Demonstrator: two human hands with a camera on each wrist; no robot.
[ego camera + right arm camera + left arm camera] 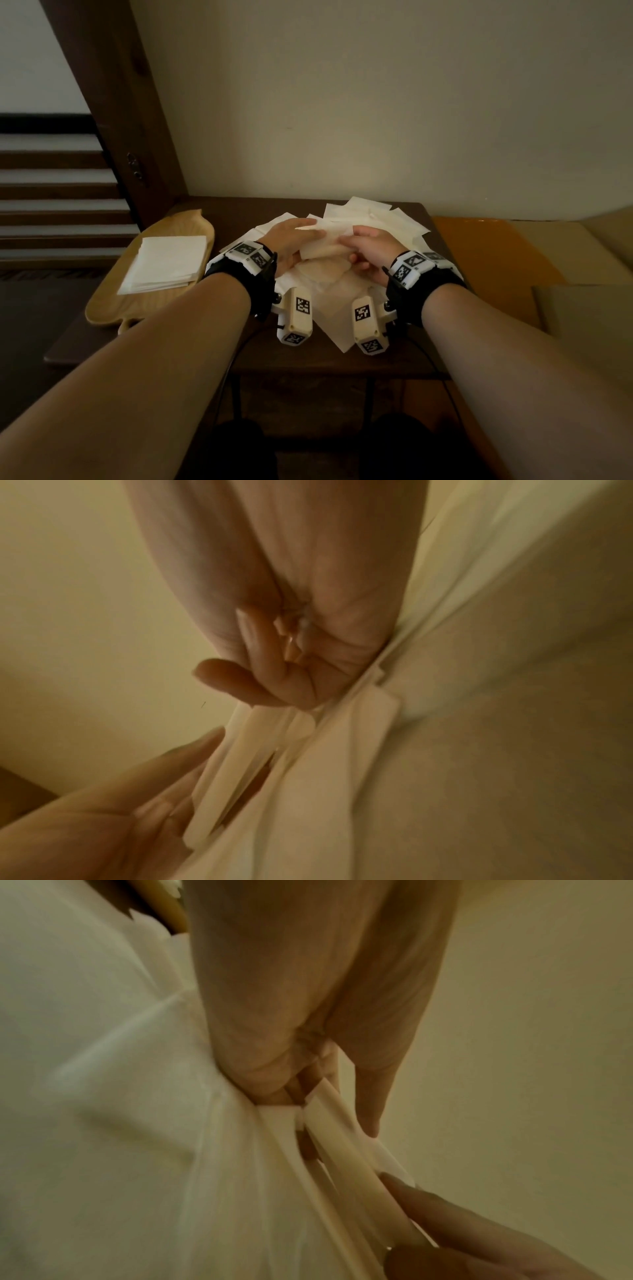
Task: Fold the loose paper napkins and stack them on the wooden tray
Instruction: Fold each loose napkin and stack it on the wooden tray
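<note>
A white paper napkin [327,240] is lifted above a pile of loose napkins [376,216] on the dark table. My left hand [291,240] grips its left side and my right hand [366,246] pinches its right side. In the left wrist view the left hand [308,1091] holds the folded layers of the napkin [342,1150] edge-on, with right-hand fingers [445,1218] at the lower right. The right wrist view shows the right hand [274,685] on the same napkin [240,764]. A leaf-shaped wooden tray [109,298] at the left holds a stack of folded napkins [164,263].
The dark wooden table [308,356] stands against a pale wall. An orange surface [486,246] adjoins it on the right. A dark wooden post [130,120] and stairs [51,192] rise at the left. Cables hang below the table's front edge.
</note>
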